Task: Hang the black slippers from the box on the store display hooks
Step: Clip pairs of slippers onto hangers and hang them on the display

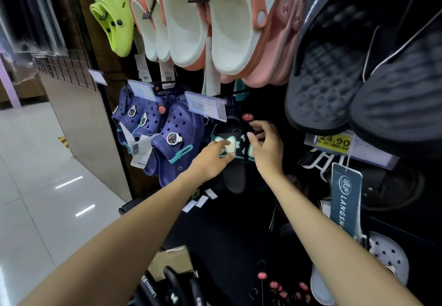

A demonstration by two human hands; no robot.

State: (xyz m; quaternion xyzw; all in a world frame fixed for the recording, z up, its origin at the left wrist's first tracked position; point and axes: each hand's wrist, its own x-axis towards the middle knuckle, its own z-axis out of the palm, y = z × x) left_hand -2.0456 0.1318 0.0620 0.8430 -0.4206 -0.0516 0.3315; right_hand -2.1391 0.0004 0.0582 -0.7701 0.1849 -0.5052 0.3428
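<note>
Black slipper pair point(235, 162) with white-and-teal bows hangs on the display under the 12.00 price tag point(205, 106) — both hands on it. Left hand point(212, 158) grip curls over the left bow; right hand point(266, 145) pinches near the top by the red hanger button point(247, 117), fingers partly curled — more black slippers sit in the box point(167, 264) below.

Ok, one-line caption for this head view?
Both hands, left and right, hold a black slipper pair with white bows at a display hook beside purple clogs.

The slippers point(235, 162) hang between the clogs point(167, 135) on their left and the price tag point(334, 141) on their right.
</note>
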